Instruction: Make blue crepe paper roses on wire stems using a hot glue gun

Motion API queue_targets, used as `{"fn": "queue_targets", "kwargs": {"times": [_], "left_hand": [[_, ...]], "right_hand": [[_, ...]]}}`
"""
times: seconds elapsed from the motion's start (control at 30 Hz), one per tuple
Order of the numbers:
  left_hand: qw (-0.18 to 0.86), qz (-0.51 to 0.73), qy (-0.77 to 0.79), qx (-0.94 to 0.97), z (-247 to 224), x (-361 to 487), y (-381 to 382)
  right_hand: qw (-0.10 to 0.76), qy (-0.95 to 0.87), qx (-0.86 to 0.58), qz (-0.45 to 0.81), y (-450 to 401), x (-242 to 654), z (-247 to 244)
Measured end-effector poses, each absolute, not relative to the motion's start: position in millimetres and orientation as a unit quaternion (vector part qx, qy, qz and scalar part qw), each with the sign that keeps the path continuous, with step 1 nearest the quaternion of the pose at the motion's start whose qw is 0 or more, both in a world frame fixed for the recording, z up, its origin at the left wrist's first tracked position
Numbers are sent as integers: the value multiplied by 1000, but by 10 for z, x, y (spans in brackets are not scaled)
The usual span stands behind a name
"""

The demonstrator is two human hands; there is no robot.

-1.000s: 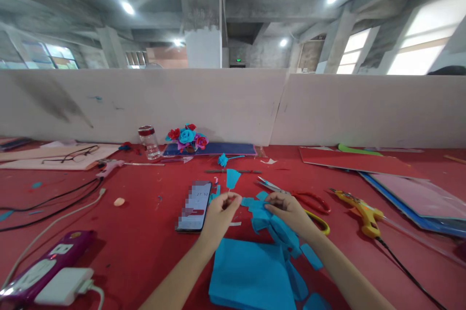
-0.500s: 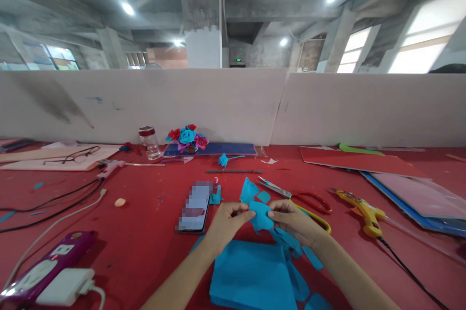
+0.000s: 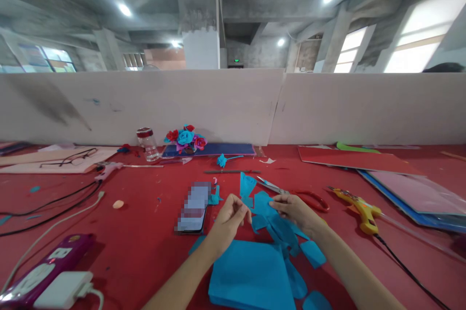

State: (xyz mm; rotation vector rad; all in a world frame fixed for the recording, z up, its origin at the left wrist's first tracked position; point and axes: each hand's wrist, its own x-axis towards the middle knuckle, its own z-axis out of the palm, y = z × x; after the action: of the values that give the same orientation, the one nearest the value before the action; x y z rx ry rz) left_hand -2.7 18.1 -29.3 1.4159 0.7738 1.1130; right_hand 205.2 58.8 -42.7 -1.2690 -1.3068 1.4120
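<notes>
My right hand (image 3: 291, 209) pinches a blue crepe paper piece (image 3: 262, 199) by its right edge, between thumb and fingertips. To its left my left hand (image 3: 233, 214) is curled closed, apart from that piece, with no paper showing between its fingers. A folded blue paper cone (image 3: 247, 184) stands just beyond the hands. Under and beside my right hand lie several loose blue paper pieces (image 3: 313, 253). A stack of blue crepe paper (image 3: 251, 271) rests nearest me. Scissors (image 3: 313, 200) with red and yellow handles lie behind my right hand, which partly hides them.
Left of my hands lies a phone (image 3: 194, 208); a purple power strip (image 3: 47, 264) sits farther left. A yellow glue gun (image 3: 358, 208) with its cord is on the right. Behind are a glass jar (image 3: 148, 145), a paper flower arrangement (image 3: 186, 139), a stick (image 3: 231, 171) and coloured sheets (image 3: 364, 160).
My left hand has let go of the blue paper piece and drawn slightly away to the left, its fingers curling. My right hand still holds the piece.
</notes>
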Motion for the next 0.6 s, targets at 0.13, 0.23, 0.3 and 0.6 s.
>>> {"fn": "queue_targets", "kwargs": {"times": [0.13, 0.23, 0.3, 0.6], "left_hand": [[518, 463, 340, 634, -326, -27, 177], [513, 463, 354, 629, -319, -37, 180], [515, 472, 362, 617, -311, -42, 189], [484, 531, 361, 595, -261, -70, 226]], "right_hand": [[403, -553, -531, 500, 664, 2067, -503], [428, -583, -556, 409, 698, 2171, -428], [442, -600, -572, 343, 659, 2293, -306], [189, -752, -588, 232, -32, 2809, -304]]}}
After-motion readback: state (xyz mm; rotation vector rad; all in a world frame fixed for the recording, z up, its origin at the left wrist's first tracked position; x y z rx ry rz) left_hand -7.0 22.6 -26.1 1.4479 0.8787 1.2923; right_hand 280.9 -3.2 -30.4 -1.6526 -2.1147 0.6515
